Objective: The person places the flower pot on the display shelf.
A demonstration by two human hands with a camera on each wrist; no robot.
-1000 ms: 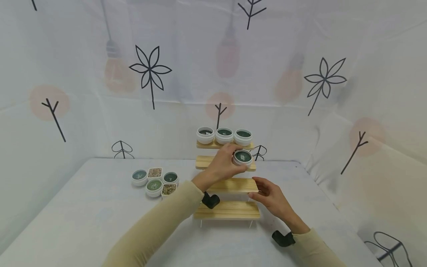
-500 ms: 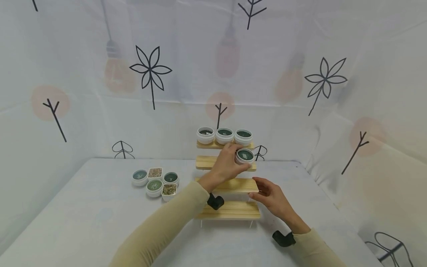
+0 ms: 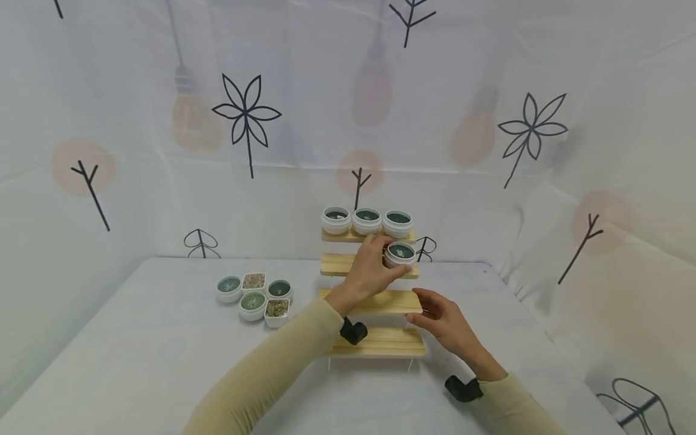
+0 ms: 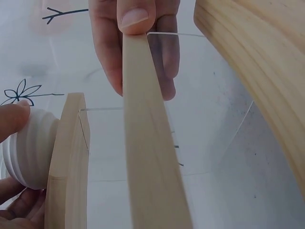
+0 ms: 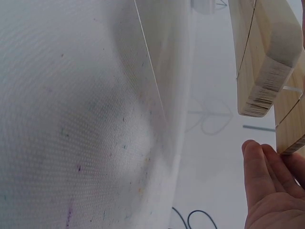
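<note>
A small round white bowl with a dark green filling (image 3: pixel 400 254) is at the right end of the wooden stand's second board from the top (image 3: pixel 338 264). My left hand (image 3: pixel 370 269) holds it by the sides, thumb in front. In the left wrist view the white bowl's base (image 4: pixel 40 150) appears to touch the board. My right hand (image 3: pixel 446 323) grips the right end of the board below (image 3: pixel 388 302), its thumb (image 4: pixel 136 16) on the front edge and the other fingers behind. In the right wrist view its fingers (image 5: pixel 267 167) reach the board's end.
Three similar bowls (image 3: pixel 367 222) line the top board. Left of the stand, a cluster of round bowls (image 3: pixel 252 306) and square dishes with dry bits (image 3: pixel 277 309) stands on the white table (image 3: pixel 163 350). The bottom board (image 3: pixel 380 343) is nearest me. A printed cloth (image 3: pixel 299 121) hangs behind.
My left hand has carried the bowl slightly to the right along the second board, then nearly stopped. My right hand keeps its hold on the board below.
</note>
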